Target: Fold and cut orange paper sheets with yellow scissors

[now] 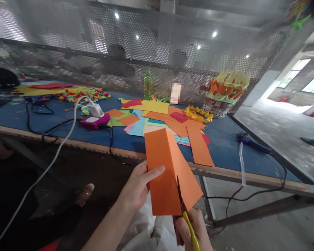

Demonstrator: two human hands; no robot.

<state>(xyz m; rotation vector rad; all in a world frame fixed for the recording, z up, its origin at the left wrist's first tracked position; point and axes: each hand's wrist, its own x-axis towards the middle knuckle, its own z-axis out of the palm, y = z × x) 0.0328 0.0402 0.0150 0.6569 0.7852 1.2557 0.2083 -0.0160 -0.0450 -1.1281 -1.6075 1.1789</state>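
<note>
My left hand (137, 186) pinches a folded sheet of orange paper (163, 167) by its left edge, thumb on the front, holding it upright in front of the table edge. My right hand (189, 230) is closed on the yellow handles of a pair of scissors (184, 209). The dark blades point upward into the lower edge of the orange sheet along its fold line. Part of my right hand is cut off by the bottom of the view.
A blue-topped table (225, 150) carries a pile of coloured paper sheets (157, 120), a loose orange strip (199, 146), a green bottle (148, 85), a paper-decorated basket (221, 99), a blue glue gun (251, 141), a charger (95, 109) with cables, and paper scraps (81, 94). A perforated metal screen (146, 45) stands behind.
</note>
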